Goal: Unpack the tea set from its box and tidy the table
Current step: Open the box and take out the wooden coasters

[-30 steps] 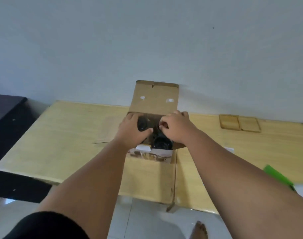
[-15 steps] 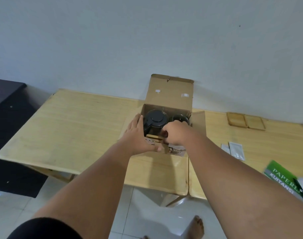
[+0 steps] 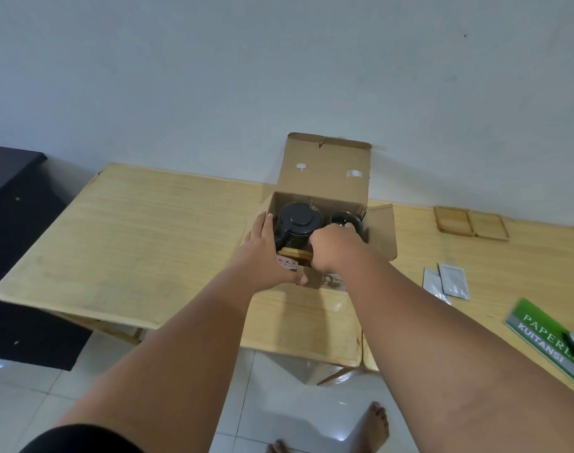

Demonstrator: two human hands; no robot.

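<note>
Now that my hands have moved off the top, the box point(image 3: 324, 191) on the worktop point(image 3: 154, 230) shows a black teapot point(image 3: 298, 223) inside. My left hand point(image 3: 266, 253) lies flat, steadying the box; my right hand point(image 3: 334, 250) curls inside, grip hidden.

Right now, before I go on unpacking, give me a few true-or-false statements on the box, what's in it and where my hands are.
1. The cardboard box has its lid flap standing up. True.
2. The black teapot stands out on the table. False: it sits inside the box.
3. The left hand rests on the box's left side. True.
4. The right hand is holding the green booklet. False: it reaches into the box; the booklet lies apart.
</note>
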